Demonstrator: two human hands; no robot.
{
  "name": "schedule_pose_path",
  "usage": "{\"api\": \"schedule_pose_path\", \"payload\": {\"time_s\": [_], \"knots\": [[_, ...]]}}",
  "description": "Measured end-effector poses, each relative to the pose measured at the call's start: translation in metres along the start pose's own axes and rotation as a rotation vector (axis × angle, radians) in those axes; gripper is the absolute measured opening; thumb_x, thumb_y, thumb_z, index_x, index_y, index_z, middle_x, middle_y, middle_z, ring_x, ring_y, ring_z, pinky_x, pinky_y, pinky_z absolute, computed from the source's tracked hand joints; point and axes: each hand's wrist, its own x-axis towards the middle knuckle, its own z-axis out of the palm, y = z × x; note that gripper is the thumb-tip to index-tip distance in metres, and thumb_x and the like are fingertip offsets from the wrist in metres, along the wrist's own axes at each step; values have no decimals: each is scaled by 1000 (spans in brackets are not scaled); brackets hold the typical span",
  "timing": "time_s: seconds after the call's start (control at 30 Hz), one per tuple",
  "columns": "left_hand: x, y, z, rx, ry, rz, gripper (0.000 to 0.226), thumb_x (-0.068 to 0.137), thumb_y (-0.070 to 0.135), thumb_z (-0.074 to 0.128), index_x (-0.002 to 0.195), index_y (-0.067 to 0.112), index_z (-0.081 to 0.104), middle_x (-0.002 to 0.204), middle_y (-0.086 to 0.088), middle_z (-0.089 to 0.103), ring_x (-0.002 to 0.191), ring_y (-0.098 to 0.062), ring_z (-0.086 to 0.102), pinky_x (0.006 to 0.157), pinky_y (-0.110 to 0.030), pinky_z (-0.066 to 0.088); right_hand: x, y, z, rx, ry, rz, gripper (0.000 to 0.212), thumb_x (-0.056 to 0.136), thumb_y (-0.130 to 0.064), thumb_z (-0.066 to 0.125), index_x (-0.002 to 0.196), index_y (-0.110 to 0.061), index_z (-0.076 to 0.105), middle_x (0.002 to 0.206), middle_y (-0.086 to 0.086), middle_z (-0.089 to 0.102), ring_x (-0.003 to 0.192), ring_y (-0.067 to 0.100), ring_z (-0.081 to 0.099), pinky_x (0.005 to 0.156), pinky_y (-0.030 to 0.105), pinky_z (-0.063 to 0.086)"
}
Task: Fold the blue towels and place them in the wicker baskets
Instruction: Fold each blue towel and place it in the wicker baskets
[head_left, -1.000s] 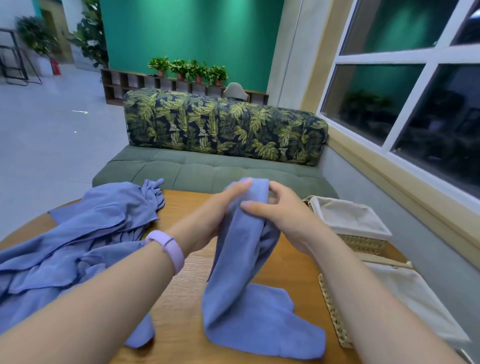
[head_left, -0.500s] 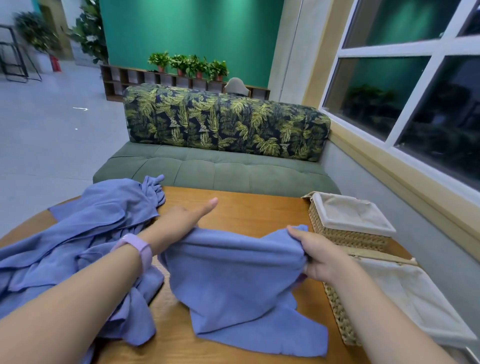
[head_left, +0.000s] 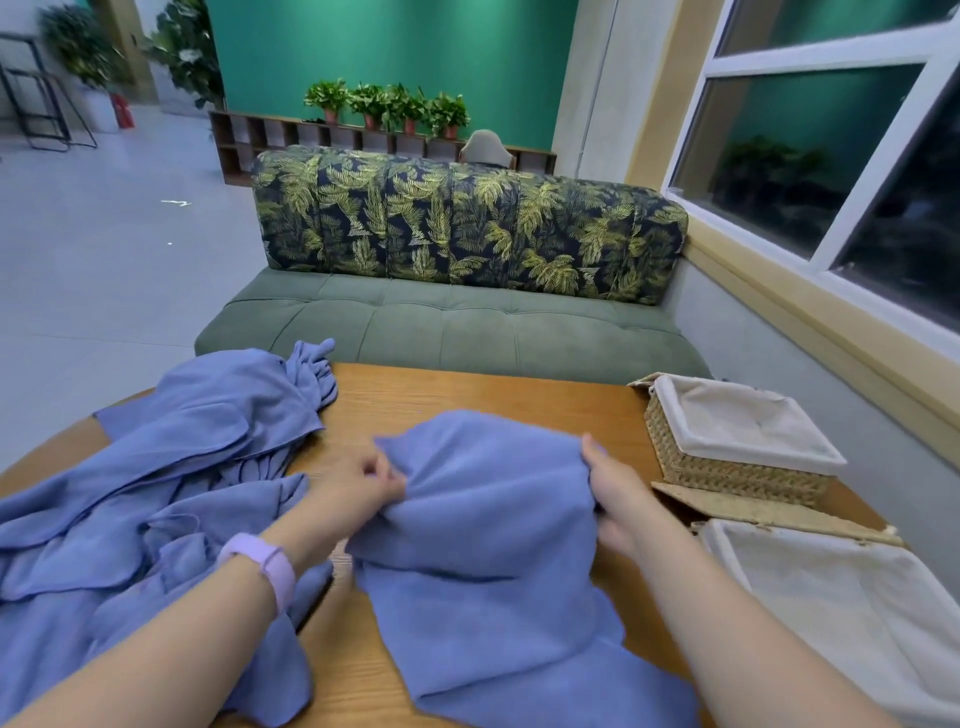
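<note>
On the table: both hands grip one blue towel | two wicker baskets | towel pile

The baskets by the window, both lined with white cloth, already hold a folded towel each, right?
No. The head view shows both baskets lined with white cloth but with no towel inside; the towel is gripped by both hands.
</note>
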Motion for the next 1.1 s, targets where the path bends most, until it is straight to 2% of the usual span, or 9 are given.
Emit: {"api": "schedule_pose_path", "payload": {"time_s": [0.1,0.2,0.33,0.43,0.5,0.6,0.73,0.83,1.1], "knots": [[3,-23,8,559,9,-68,14,63,15,73,67,17,60,66,4,66,63,-14,59,59,-27,45,35,31,-11,-363,68,41,32,102,-35,53,92,-9,68,93,11,73,83,22,67,72,30,50],[3,-26,21,965,139,127,27,68,23,63,95,20,60,98,0,57,92,-25,58,73,-34,45,55,40,-19,-680,185,-106,26,93,-6,56,69,-16,55,70,4,56,63,17,48,54,27,36],[13,-29,50,1133,-70,128,47,94,41,42,136,21,49,139,-9,47,127,-32,49,99,-41,44,59,32,-11,-1083,304,-204,13,86,-9,54,96,-16,58,95,5,58,92,26,57,74,32,43],[23,-39,68,1245,-157,-50,79,97,67,24,159,18,15,164,-23,7,152,-36,10,121,-45,14,56,37,1,-1518,412,-526,30,84,-16,55,113,-16,57,117,8,52,111,34,54,86,39,44],[30,-45,76,1259,-147,-48,107,79,88,6,161,19,2,164,-24,-6,153,-38,-3,123,-47,4,58,46,14,-1564,271,-798,36,86,-26,57,119,-15,61,128,11,54,120,34,52,95,42,43],[49,-46,73,1274,-209,-40,147,33,102,-20,160,29,-6,163,-24,-15,152,-41,-10,123,-48,-1,69,65,28,-1593,-61,-608,80,88,-72,43,151,-24,38,163,9,25,151,25,19,122,41,16],[85,-46,55,1257,-268,-30,131,51,105,31,157,40,-9,163,-19,-21,151,-38,-17,123,-51,-4,90,79,37,-1616,16,-499,133,47,-103,1,160,-32,8,168,0,-5,154,17,-13,122,50,-11],[102,-56,48,1199,-179,58,154,28,111,8,159,31,-8,165,-11,-19,152,-30,-18,123,-51,-7,104,72,43,-1627,68,-510,132,48,-99,-5,160,-31,6,168,1,-6,154,18,-14,122,50,-11],[158,-68,35,1135,-23,279,106,72,86,-2,161,27,6,168,6,-2,154,-13,-5,125,-33,-5,177,29,52,-1641,8,-418,103,77,-93,19,160,-35,1,167,-2,-14,153,17,-17,122,47,-12]]}}
